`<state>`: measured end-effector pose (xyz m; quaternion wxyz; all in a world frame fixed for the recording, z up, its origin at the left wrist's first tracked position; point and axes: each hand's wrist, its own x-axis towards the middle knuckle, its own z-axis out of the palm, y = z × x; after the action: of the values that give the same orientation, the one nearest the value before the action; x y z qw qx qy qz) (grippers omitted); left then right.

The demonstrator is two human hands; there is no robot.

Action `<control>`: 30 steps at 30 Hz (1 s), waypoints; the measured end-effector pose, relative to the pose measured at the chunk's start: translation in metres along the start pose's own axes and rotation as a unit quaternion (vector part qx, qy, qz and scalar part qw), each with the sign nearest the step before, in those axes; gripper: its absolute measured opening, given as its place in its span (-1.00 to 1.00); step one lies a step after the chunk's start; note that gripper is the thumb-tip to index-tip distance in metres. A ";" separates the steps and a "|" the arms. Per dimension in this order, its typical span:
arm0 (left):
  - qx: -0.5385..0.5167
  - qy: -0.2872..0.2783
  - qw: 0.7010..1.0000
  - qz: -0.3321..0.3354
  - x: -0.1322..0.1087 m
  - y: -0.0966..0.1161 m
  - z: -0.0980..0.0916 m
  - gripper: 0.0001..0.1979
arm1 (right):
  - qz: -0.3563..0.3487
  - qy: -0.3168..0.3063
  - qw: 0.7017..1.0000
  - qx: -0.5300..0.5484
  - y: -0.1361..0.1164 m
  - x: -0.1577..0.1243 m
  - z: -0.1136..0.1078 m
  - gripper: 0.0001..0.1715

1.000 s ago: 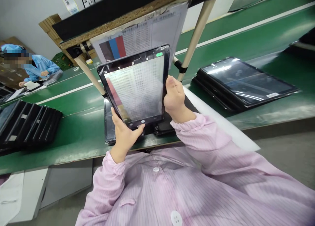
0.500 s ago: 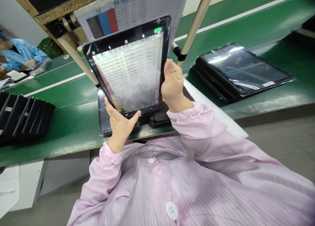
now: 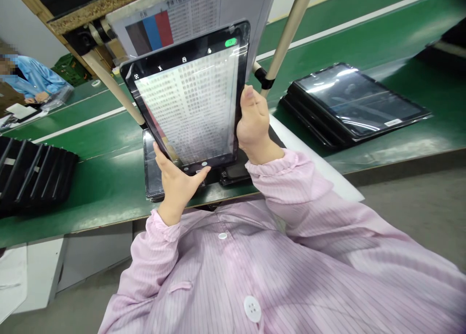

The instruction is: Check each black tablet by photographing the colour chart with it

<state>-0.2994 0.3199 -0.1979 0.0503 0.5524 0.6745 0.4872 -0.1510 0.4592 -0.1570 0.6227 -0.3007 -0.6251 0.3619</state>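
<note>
A black-framed tablet point(image 3: 192, 101) is held up and tilted before me, its lit screen showing a camera view of printed rows of text. My left hand point(image 3: 176, 183) grips its lower left corner, the thumb lying by the bottom edge near the round shutter button. Around the right edge my right hand point(image 3: 254, 120) is closed, with the fingers behind partly hidden. Beyond the tablet hangs a printed chart point(image 3: 189, 18) with grey, blue and red blocks and small text. Under it, another flat tablet point(image 3: 153, 164) lies on the green bench.
Stacked tablets point(image 3: 357, 101) lie to the right on the green bench point(image 3: 105, 188). A row of black tablets point(image 3: 36, 174) leans at the left. Beige poles point(image 3: 287, 38) hold up a board. A co-worker in a blue smock point(image 3: 40, 76) sits at the far left.
My left thumb has slid off the on-screen shutter button to just below and right of it. Both hands keep hold of the tablet. The co-worker's hands have drawn together.
</note>
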 end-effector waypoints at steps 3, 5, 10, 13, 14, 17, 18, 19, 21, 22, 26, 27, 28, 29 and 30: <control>-0.046 -0.025 0.998 0.042 0.001 -0.010 -0.003 0.34 | -0.005 0.006 1.000 0.012 0.001 0.002 -0.002 -0.26; -0.093 -0.061 0.991 0.076 0.000 -0.019 -0.007 0.27 | -0.008 0.010 1.000 0.015 0.000 0.003 -0.004 -0.27; -0.166 -0.114 0.973 0.114 -0.002 -0.036 -0.011 0.14 | -0.014 0.016 0.998 0.054 -0.006 0.005 -0.009 -0.34; -0.172 -0.120 0.970 0.121 -0.003 -0.040 -0.010 0.08 | -0.005 0.012 0.999 0.053 -0.009 0.004 -0.010 -0.32; -0.167 -0.119 0.971 0.124 -0.003 -0.041 -0.010 0.06 | -0.004 0.013 0.998 0.056 -0.010 0.004 -0.010 -0.32; -0.170 -0.119 0.969 0.131 -0.003 -0.040 -0.011 0.05 | -0.015 0.019 0.996 0.081 -0.012 0.003 -0.011 -0.35; -0.184 -0.125 0.966 0.134 -0.003 -0.039 -0.012 0.07 | -0.018 0.021 0.996 0.088 -0.013 0.002 -0.011 -0.36; -0.205 -0.133 0.960 0.137 -0.003 -0.037 -0.013 0.09 | -0.019 0.024 0.995 0.095 -0.014 0.002 -0.012 -0.37; -0.263 -0.141 0.944 0.139 -0.004 -0.030 -0.014 0.07 | -0.010 0.032 0.994 0.105 -0.018 0.001 -0.014 -0.38; -0.300 -0.140 0.934 0.135 -0.005 -0.026 -0.015 0.02 | 0.000 0.036 0.993 0.109 -0.021 0.000 -0.015 -0.39; -0.443 -0.053 0.894 0.038 -0.006 -0.001 -0.014 -0.37 | 0.057 0.030 0.990 0.122 -0.041 -0.005 -0.022 -0.42; -0.458 -0.019 0.889 0.000 -0.006 0.006 -0.013 -0.46 | 0.070 0.023 0.989 0.125 -0.047 -0.007 -0.024 -0.42; -0.465 0.010 0.884 -0.039 -0.005 0.014 -0.013 -0.51 | 0.082 0.014 0.988 0.127 -0.053 -0.009 -0.026 -0.43; -0.468 0.026 0.880 -0.076 -0.005 0.021 -0.012 -0.52 | 0.092 0.004 0.988 0.128 -0.059 -0.011 -0.028 -0.43; -0.473 0.027 0.874 -0.110 -0.004 0.028 -0.012 -0.51 | 0.099 -0.003 0.987 0.128 -0.064 -0.013 -0.030 -0.44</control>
<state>-0.2860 0.3071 -0.1736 0.3406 0.3715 0.4213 0.7540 -0.1157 0.4154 -0.1123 0.6152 -0.2780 -0.5430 0.4994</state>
